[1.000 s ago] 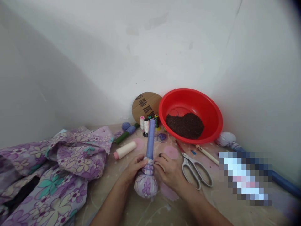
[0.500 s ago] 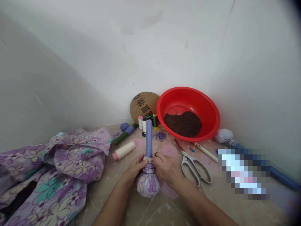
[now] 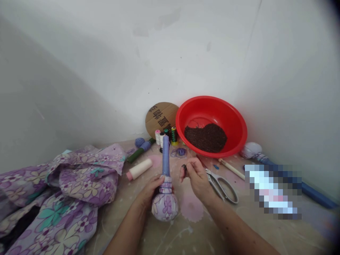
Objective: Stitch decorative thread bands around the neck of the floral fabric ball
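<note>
A purple floral cloth ball (image 3: 165, 208) is bound with purple thread around the neck of a blue stick (image 3: 165, 156), which points away from me. My left hand (image 3: 156, 184) is wrapped round the bound neck from the left, thumb along its side. To the right, apart from the stick, my right hand (image 3: 195, 175) is raised with thumb and fingers pinched together. Whatever it pinches is too small to make out. Just behind that hand lie grey-handled scissors (image 3: 225, 191), their blades partly hidden by it.
Floral cloth (image 3: 79, 187) is heaped at left. A white thread cone (image 3: 139, 169) and a green stick (image 3: 136, 154) lie nearby. Several thread spools (image 3: 174, 136) stand before a cardboard disc (image 3: 159, 117). The red basin (image 3: 241, 117) holds dark grains. A white-headed blue stick (image 3: 318, 196) lies right.
My right hand has left the bound neck and moved right and slightly up, fingers pinched. My left hand still holds the neck, and the ball has shifted slightly left.
</note>
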{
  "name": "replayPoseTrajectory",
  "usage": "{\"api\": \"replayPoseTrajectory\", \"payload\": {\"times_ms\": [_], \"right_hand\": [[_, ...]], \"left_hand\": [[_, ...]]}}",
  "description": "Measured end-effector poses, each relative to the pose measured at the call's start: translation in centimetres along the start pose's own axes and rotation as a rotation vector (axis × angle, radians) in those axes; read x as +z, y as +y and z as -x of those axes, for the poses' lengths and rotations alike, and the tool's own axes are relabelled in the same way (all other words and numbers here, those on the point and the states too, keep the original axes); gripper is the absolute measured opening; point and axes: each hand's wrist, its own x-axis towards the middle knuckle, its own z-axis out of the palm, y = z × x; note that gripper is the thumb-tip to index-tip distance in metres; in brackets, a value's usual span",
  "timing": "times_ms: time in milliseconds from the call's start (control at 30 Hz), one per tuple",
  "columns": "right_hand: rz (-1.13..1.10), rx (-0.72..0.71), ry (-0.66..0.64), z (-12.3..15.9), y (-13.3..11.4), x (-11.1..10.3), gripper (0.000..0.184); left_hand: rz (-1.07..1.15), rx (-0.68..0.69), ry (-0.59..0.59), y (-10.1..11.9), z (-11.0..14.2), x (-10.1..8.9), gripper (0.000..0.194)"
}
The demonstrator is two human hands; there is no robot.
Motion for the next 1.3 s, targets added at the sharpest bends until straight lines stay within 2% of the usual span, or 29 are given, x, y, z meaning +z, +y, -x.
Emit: {"api": "replayPoseTrajectory", "payload": {"times_ms": [333, 500, 767, 967, 1100, 1300], "right_hand": [[0.128, -0.312, 0.105, -0.1, -2.3, -0.3, 0.011], [0.300, -0.439, 0.153, 0.4, -2.4, -0.8, 0.010], [0.503, -0.479, 0.015, 0.9, -2.4, -1.1, 0.016], [0.628, -0.527, 0.011, 0.8, -2.3, -1.3, 0.019], [0.658, -0.484, 0.035, 0.9, -1.6, -1.6, 0.017], [0.685, -0.376, -0.034, 1.2, -0.2, -1.6, 0.018]], "left_hand": [[0.026, -0.028, -0.009, 0.0, 0.0, -0.2, 0.031], [0.042, -0.050, 0.010, -0.1, -0.1, -0.3, 0.031], [0.040, -0.050, 0.009, 0.1, 0.0, -0.2, 0.033], [0.085, -0.099, 0.005, -0.2, -0.1, -0.9, 0.034], [0.097, -0.100, 0.002, -0.6, -0.3, -1.5, 0.034], [0.109, -0.121, -0.014, -0.6, -0.3, -1.5, 0.037]]}}
